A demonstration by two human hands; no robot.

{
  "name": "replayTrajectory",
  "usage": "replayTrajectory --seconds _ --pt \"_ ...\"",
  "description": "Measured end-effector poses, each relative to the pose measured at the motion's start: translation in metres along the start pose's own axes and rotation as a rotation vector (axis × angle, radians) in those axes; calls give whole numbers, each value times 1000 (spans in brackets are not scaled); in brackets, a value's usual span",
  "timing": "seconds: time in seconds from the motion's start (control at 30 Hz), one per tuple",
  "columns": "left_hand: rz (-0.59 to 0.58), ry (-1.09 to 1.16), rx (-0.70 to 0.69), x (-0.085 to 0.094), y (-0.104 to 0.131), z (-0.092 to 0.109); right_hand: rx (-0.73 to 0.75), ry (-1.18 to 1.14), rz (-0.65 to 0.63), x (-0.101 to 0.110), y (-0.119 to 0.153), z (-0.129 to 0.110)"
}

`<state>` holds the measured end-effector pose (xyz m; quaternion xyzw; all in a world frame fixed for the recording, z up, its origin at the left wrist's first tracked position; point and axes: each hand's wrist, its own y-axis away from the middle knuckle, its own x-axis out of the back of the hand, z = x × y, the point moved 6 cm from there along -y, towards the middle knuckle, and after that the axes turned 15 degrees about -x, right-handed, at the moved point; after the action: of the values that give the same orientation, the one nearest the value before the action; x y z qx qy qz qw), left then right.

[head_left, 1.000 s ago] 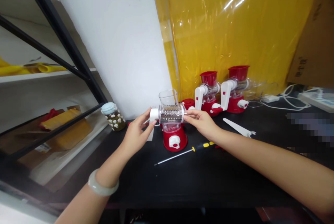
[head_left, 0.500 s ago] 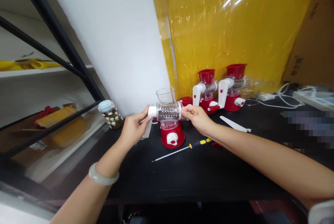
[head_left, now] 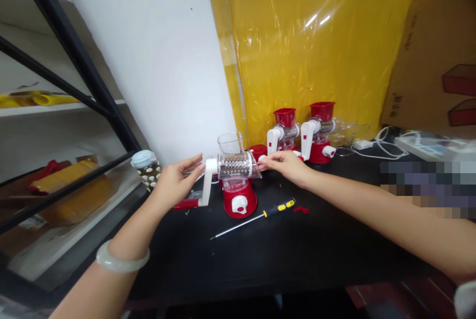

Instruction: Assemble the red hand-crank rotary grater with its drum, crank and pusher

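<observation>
A rotary grater (head_left: 235,164) stands upright on the black table. It has a red base, a perforated metal drum, a clear hopper and a white crank arm (head_left: 208,183) with a red handle at its left. My left hand (head_left: 174,182) is open just left of the crank hub, thumb and fingers apart. At the drum's clear right mouth is my right hand (head_left: 286,166), its fingertips drawn together. A small pale round part shows by those fingertips; whether they grip it or the mouth's edge is unclear. In front lies a screwdriver (head_left: 256,219) beside a small red piece (head_left: 301,210).
Behind stand two assembled red graters (head_left: 284,130) and another red part (head_left: 258,152). A lidded jar (head_left: 146,167) sits at the left near a shelf rack (head_left: 111,110). White cables (head_left: 383,143) and a cardboard box (head_left: 427,61) are at the right.
My left hand has come off the crank hub and moved left. The crank arm and red handle now show fully. My right hand has shifted slightly away from the drum's end.
</observation>
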<state>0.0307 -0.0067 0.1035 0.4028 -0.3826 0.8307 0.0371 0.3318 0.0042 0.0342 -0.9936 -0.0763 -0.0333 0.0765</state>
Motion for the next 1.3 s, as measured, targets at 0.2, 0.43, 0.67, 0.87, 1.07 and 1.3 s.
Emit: replayTrajectory --seconds 0.2,0.43,0.67,0.87,1.07,1.3 --pt "-49 160 -12 9 7 -9 33 180 64 46 -12 -29" --pt "-384 219 -53 -14 -39 2 83 544 78 30 -46 -54" --pt "-560 285 -194 -55 -67 20 106 818 24 -7 -69 -40" --pt "-473 210 -99 -40 -60 12 132 1079 -152 -37 -78 -17" --pt "-288 138 -36 2 -57 -3 51 1335 -188 -62 -86 9" --pt "-293 98 -76 9 -51 1 17 1387 -55 -65 -92 11"
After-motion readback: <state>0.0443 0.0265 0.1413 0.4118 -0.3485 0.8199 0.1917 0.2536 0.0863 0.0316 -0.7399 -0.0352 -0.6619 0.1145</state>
